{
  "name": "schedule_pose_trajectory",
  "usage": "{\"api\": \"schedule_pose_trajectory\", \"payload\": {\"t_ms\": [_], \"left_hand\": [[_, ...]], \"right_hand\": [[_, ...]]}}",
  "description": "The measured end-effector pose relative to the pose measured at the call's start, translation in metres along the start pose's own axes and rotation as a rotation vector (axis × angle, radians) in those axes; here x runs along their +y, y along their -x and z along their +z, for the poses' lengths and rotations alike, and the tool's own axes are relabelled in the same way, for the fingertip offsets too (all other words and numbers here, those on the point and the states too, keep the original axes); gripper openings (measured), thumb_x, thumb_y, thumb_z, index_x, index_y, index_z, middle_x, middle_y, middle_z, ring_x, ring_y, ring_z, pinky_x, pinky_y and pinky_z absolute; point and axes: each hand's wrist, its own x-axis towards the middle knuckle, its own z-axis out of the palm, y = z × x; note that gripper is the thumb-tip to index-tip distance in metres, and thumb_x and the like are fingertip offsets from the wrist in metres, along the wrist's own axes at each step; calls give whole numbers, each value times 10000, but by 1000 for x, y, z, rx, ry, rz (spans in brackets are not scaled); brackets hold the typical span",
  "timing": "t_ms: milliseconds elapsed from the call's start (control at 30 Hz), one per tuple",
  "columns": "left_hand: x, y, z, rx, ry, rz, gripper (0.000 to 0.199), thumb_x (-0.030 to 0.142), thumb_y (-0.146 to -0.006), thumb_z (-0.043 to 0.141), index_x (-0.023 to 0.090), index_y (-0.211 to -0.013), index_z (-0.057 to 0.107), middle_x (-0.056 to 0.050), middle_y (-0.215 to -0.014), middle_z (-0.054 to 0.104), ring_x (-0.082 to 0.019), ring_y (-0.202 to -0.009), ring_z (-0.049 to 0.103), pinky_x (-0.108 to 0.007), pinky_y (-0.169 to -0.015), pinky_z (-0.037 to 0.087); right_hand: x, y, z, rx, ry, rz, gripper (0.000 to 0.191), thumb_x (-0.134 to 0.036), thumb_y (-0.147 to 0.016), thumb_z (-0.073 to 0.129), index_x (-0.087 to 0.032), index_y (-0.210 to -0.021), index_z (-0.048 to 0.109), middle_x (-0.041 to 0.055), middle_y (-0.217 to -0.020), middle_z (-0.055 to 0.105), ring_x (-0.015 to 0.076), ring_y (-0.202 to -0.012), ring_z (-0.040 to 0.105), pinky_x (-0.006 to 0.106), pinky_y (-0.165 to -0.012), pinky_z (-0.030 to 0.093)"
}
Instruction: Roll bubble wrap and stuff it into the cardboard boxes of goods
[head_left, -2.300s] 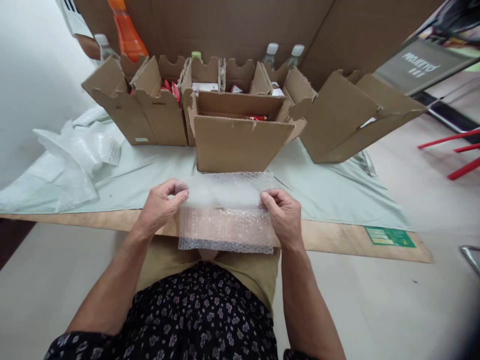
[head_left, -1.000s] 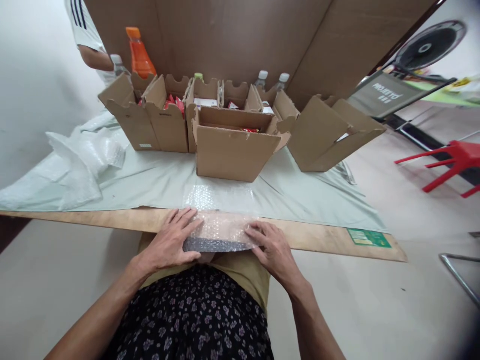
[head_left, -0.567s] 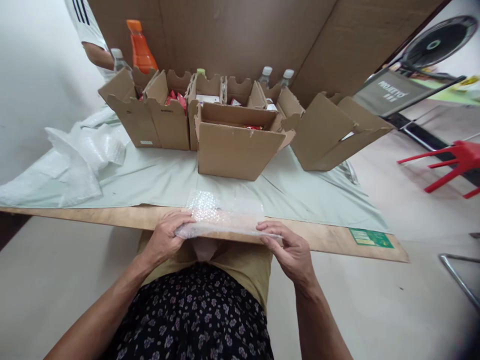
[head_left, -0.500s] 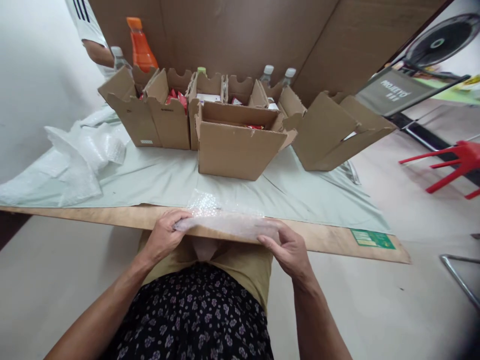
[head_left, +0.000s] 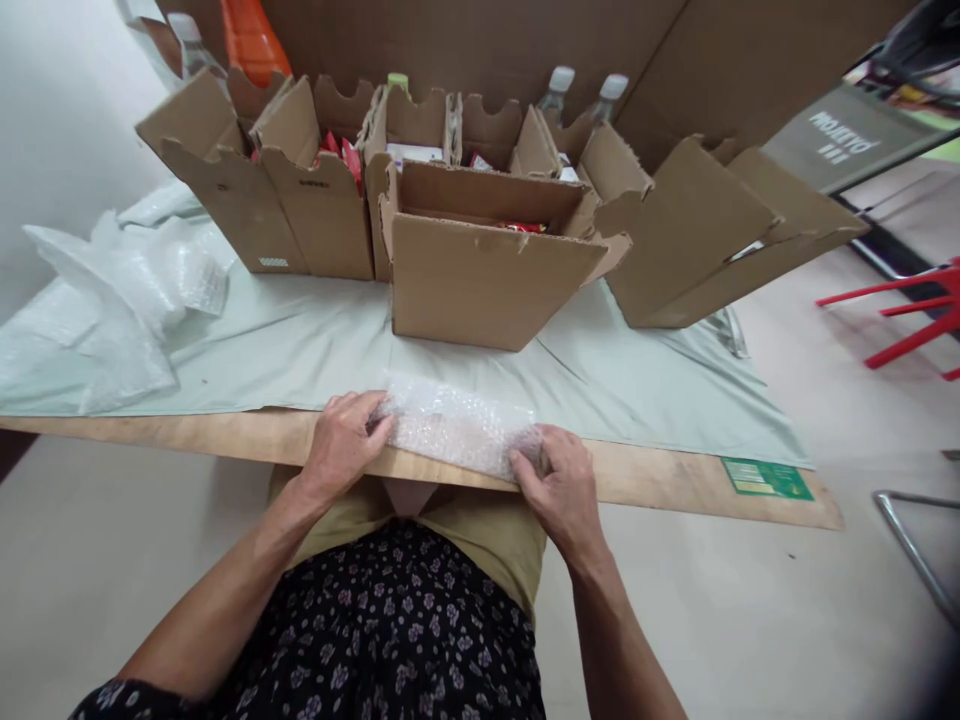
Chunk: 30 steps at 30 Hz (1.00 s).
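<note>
A strip of bubble wrap (head_left: 454, 425) lies across the table's front edge, stretched between my hands. My left hand (head_left: 349, 440) pinches its left end, thumb and fingers closed on it. At the other end my right hand (head_left: 559, 480) grips the wrap, with the thumb on top and the fingers curled around it. Just beyond the strip stands an open cardboard box (head_left: 487, 285) with something red inside.
Behind stand several more open cardboard boxes (head_left: 315, 220) holding packets, with bottles (head_left: 555, 90) at the back. Crumpled bubble wrap (head_left: 142, 280) lies on the left of the cloth (head_left: 300, 340). A folded chair (head_left: 832, 140) and red stool (head_left: 930, 310) are at right.
The bubble wrap was folded over and held up at the edge; now it lies flatter on the table. Both hands have turned slightly, fingers closer in. My view has tilted down.
</note>
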Motion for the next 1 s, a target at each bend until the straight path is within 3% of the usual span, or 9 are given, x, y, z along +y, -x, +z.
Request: {"api": "schedule_pose_trajectory", "payload": {"t_ms": [167, 267, 400, 533, 633, 733, 867, 933, 1000], "left_hand": [[-1, -1, -1, 63, -107, 11, 306, 266, -926, 609, 187, -1209, 691, -106, -1063, 747, -288, -990, 686, -424, -894, 537], [-4, -1, -4, 121, -180, -30, 304, 314, -919, 630, 187, -1189, 685, -113, -1045, 714, -303, -990, 656, -441, -889, 527], [-6, -1, -5, 92, -232, -50, 169, 326, -880, 677, 193, -982, 697, -118, -1000, 706, -326, -961, 626, -473, -870, 511], [-3, 1, -4, 78, -207, -72, 55, 241, -872, 652, 213, -824, 654, -108, -1004, 712, -313, -944, 624, -463, -850, 497], [-1, 4, -6, 94, -105, -42, 84, 217, -895, 598, 215, -816, 626, -92, -986, 717, -287, -945, 642, -446, -864, 491], [-3, 5, -12, 99, 70, -38, 100, 245, -920, 569, 218, -835, 612, -47, -894, 709, -222, -860, 659, -378, -826, 505], [-8, -1, -24, 106, 222, -138, 89, 278, -902, 587, 215, -867, 640, 5, -784, 697, -156, -695, 636, -285, -691, 516], [-10, -11, -30, 123, 234, -140, 96, 271, -892, 586, 210, -899, 660, -1, -812, 721, -158, -728, 658, -277, -714, 539], [-10, -28, -32, 136, 220, -94, 128, 260, -890, 582, 202, -953, 678, -17, -877, 750, -168, -783, 682, -291, -771, 562]], "right_hand": [[11, -4, 3, 35, 10, 39, 412, -399, -924, 618, -217, -1294, 625, 150, -1345, 686, 332, -1227, 616, 502, -1013, 467], [16, -15, 5, 13, 19, 52, 489, -450, -919, 630, -220, -1351, 617, 161, -1415, 649, 347, -1268, 592, 531, -1048, 456], [15, -30, 9, -74, 61, 62, 284, -430, -908, 635, -226, -1093, 703, 140, -1398, 662, 367, -1278, 583, 551, -1034, 452], [4, -34, 7, -113, -61, 60, 178, -389, -895, 633, -220, -841, 649, 126, -1284, 722, 343, -1188, 643, 536, -1021, 457], [-7, -28, -1, -93, -253, 132, 154, -375, -890, 649, -225, -926, 637, 85, -1033, 756, 260, -963, 696, 433, -900, 525], [-18, -20, -11, -90, -460, 238, 268, -378, -906, 672, -223, -1120, 623, 32, -884, 708, 184, -776, 669, 320, -717, 544], [-34, -6, -18, -167, -670, 268, 451, -360, -937, 676, -247, -1359, 563, 14, -902, 703, 140, -702, 657, 257, -615, 541], [-44, 4, -17, -202, -686, 258, 481, -352, -947, 670, -265, -1409, 565, 17, -922, 716, 129, -658, 646, 245, -579, 542], [-53, 14, -14, -218, -662, 235, 479, -340, -955, 665, -277, -1424, 593, 48, -1033, 753, 156, -761, 705, 272, -661, 598]]}}
